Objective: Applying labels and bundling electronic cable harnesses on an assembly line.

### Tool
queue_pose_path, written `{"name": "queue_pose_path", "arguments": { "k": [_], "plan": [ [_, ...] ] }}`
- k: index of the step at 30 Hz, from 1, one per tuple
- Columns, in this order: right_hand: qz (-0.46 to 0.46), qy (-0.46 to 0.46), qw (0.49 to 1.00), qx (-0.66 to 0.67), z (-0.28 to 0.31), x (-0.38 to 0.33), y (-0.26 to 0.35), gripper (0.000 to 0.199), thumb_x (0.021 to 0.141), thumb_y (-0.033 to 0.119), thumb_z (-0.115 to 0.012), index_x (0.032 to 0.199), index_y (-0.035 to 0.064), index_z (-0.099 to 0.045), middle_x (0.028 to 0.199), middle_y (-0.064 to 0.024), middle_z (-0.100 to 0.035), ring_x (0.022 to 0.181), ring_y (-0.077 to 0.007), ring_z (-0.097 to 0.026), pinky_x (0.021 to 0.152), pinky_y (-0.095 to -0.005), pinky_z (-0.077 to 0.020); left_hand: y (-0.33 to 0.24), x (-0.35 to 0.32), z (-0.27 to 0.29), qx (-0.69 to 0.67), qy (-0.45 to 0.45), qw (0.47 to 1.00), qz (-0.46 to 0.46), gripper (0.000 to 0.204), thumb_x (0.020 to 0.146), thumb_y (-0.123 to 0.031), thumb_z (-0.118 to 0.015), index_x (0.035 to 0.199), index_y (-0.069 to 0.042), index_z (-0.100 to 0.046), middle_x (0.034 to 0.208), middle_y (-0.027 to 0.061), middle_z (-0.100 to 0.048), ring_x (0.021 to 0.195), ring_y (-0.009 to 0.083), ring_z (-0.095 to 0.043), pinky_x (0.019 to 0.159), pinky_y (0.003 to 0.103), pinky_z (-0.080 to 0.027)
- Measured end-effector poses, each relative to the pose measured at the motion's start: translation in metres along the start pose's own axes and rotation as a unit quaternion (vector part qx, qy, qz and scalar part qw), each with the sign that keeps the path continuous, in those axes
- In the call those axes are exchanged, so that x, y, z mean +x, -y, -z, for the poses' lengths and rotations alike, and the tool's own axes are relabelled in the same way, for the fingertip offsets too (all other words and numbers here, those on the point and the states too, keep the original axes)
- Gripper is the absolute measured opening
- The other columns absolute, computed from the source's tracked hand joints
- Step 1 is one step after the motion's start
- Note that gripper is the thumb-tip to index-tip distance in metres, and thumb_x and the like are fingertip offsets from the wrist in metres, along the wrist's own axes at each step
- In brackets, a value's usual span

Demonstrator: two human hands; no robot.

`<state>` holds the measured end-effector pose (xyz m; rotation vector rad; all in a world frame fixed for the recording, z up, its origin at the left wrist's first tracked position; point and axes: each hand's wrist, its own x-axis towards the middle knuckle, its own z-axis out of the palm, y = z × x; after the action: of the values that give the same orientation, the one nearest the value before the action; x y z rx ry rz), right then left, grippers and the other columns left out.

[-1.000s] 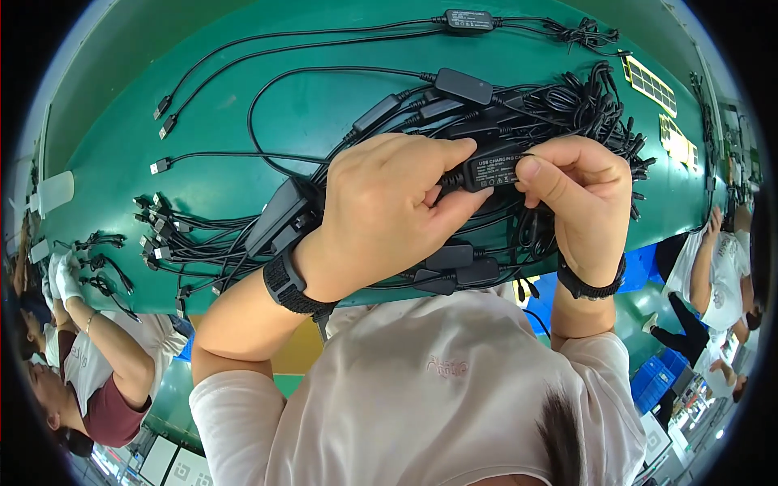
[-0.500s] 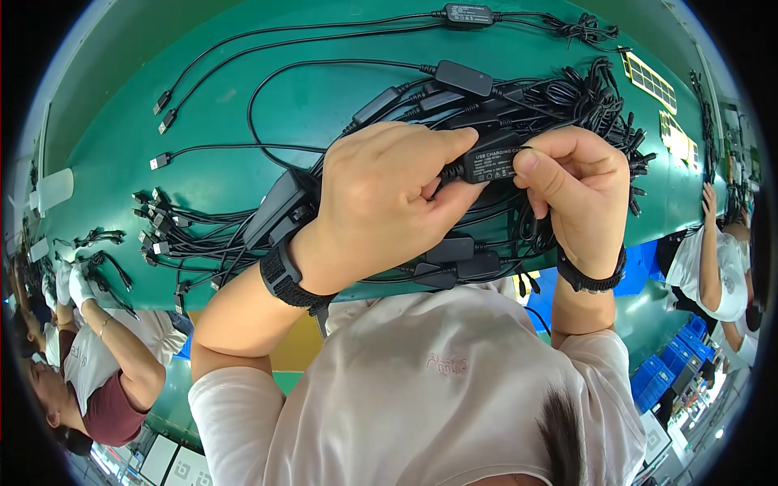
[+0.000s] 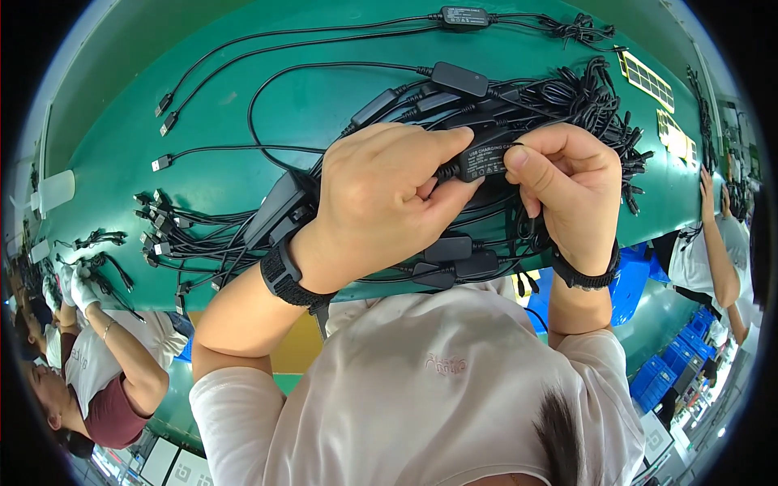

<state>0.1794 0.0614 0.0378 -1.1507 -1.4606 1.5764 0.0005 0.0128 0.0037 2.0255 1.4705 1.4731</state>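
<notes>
A black USB cable with a small rectangular box point(image 3: 484, 162) in its line is held above the table, the box's white-printed face turned up. My left hand point(image 3: 381, 194) is closed on the box's left end, thumb below and forefinger above. At the right end, thumb and forefinger of my right hand point(image 3: 571, 186) pinch together on the box's edge; what lies exactly between those fingertips is hidden. Beneath both hands spreads a pile of similar cables point(image 3: 579, 101), their USB plugs point(image 3: 158, 227) bunched on the left. A larger black block point(image 3: 279, 206) rests beside my left wrist.
A separate cable with a box point(image 3: 464, 17) lies along the far side of the green table point(image 3: 162, 89). Yellow-edged label sheets point(image 3: 648, 81) lie at the far right. Co-workers sit left and right; one white-gloved hand point(image 3: 81, 287) is near more cables. Blue bins point(image 3: 664, 364) stand lower right.
My right hand has shifted slightly left along the box, its thumb now covering a little more of the printed face. My left hand keeps its hold. A co-worker's arm at right has moved.
</notes>
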Motion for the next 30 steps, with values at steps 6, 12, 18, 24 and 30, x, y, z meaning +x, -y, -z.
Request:
{"name": "queue_pose_path", "arguments": {
  "k": [6,12,18,24,30],
  "plan": [
    [0.000,-0.002,1.000,-0.003,-0.001,0.000,-0.002,0.008,0.079,0.004,-0.072,0.083,-0.0004,-0.067,0.066,-0.0004,-0.061,0.049,-0.0011,-0.049,0.041,-0.0149,-0.0354,0.000,0.000,-0.001,-0.003,-0.006,1.000,0.000,0.036,0.058,-0.007,-0.081,0.093,-0.006,-0.069,0.052,-0.0018,-0.045,0.044,0.0097,-0.039,0.044,0.023,-0.032],
    [0.019,-0.004,1.000,-0.013,-0.004,0.001,-0.002,0.007,0.080,0.001,-0.068,0.084,-0.0028,-0.064,0.069,-0.0065,-0.062,0.048,-0.0049,-0.047,0.042,-0.0163,-0.0331,0.000,0.000,-0.001,0.000,-0.006,1.000,-0.001,0.037,0.058,-0.006,-0.081,0.093,-0.006,-0.069,0.054,-0.0014,-0.048,0.045,0.0088,-0.039,0.044,0.022,-0.032],
    [0.051,-0.015,0.998,-0.015,-0.007,0.001,-0.003,0.009,0.078,0.002,-0.070,0.084,-0.0028,-0.064,0.070,-0.0059,-0.063,0.049,-0.0044,-0.047,0.042,-0.0158,-0.0323,0.000,0.000,-0.001,0.001,-0.004,1.000,0.003,0.037,0.059,-0.005,-0.080,0.094,-0.005,-0.069,0.055,-0.0014,-0.049,0.046,0.0082,-0.038,0.044,0.021,-0.031],
    [0.062,-0.029,0.998,-0.016,-0.009,-0.001,-0.001,0.009,0.077,0.001,-0.071,0.083,-0.0028,-0.064,0.070,-0.0064,-0.063,0.050,-0.0056,-0.048,0.044,-0.0172,-0.0338,-0.001,-0.001,0.000,-0.004,0.007,1.000,0.017,0.039,0.059,-0.006,-0.081,0.096,-0.005,-0.069,0.059,-0.0020,-0.052,0.048,0.0058,-0.039,0.044,0.020,-0.032],
    [0.468,0.008,0.829,-0.305,-0.008,-0.014,0.007,0.016,0.067,-0.009,-0.070,0.080,-0.0018,-0.062,0.069,-0.0106,-0.059,0.056,-0.0183,-0.054,0.049,-0.0260,-0.0410,0.002,-0.002,0.000,-0.009,0.021,0.992,0.127,0.039,0.062,-0.006,-0.081,0.100,-0.005,-0.070,0.070,-0.0034,-0.058,0.052,0.0008,-0.038,0.046,0.016,-0.032]
  ]
}}
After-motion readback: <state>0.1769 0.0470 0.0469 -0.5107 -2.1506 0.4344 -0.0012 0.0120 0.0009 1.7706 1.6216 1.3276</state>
